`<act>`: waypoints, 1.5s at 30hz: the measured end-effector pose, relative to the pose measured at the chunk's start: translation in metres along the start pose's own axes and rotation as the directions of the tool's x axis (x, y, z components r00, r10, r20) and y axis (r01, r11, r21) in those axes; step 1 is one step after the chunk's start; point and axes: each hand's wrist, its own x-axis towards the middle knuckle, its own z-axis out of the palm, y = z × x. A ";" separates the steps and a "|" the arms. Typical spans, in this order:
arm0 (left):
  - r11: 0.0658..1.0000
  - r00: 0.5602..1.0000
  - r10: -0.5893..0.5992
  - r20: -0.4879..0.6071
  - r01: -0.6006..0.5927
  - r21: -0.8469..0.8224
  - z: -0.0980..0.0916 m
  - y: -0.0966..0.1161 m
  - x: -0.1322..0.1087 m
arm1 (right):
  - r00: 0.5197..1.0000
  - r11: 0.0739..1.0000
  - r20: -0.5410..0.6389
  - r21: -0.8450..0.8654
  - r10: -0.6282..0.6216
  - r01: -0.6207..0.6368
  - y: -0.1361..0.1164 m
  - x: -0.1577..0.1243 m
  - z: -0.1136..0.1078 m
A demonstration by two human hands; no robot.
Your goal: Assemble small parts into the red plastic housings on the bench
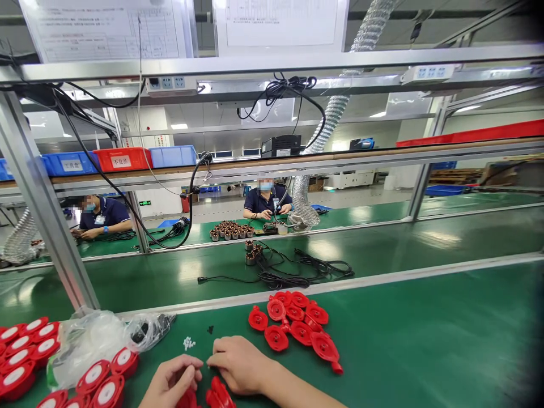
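My left hand point(172, 381) is at the bottom centre, thumb and fingers curled together. What its fingertips pinch, if anything, is too small to see. Beside it, my right hand point(240, 362) has its fingers bent down and pressed together, their tips close to the left fingertips; anything in them is hidden. Just below the hands are a red plastic part point(220, 394) and a second red piece point(187, 400), partly covered by the left hand. Small white pieces point(189, 343) and tiny black pieces point(210, 329) lie beyond the fingers on the green bench point(408, 351).
Red plastic housings point(301, 333) lie in a heap to the right. At left are red parts with white discs point(94, 375) and a clear plastic bag point(87, 345). Black cables point(284, 279) and copper-wound cores point(250, 258) occupy the conveyor. Two co-workers sit beyond.
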 end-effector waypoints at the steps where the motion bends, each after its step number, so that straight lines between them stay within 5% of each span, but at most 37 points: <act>1: 1.000 0.999 -0.012 -0.034 0.013 0.026 0.004 -0.001 0.001 | 0.998 0.997 -0.035 0.061 0.044 -0.042 -0.001 0.000 0.002; 6: 0.978 0.982 -0.020 -0.188 0.059 0.202 0.012 -0.005 0.004 | 0.922 0.850 -0.147 0.460 0.359 -0.257 -0.003 0.002 0.010; 12: 0.823 0.978 0.107 -0.177 0.013 0.569 0.013 0.010 0.002 | 0.861 0.755 -0.140 0.563 0.488 -0.337 -0.003 0.006 0.010; 17: 0.737 0.991 0.062 -0.119 0.035 0.675 0.028 0.022 0.013 | 0.845 0.747 -0.157 0.567 0.512 -0.348 -0.005 0.008 0.013; 22: 0.676 0.985 0.008 -0.171 0.121 0.727 0.037 0.022 0.023 | 0.859 0.770 -0.178 0.554 0.481 -0.317 -0.005 0.006 0.013; 45: 0.697 0.982 -0.067 -0.175 0.172 0.696 0.036 0.023 0.009 | 0.879 0.746 -0.212 0.632 0.426 -0.209 -0.014 0.005 0.016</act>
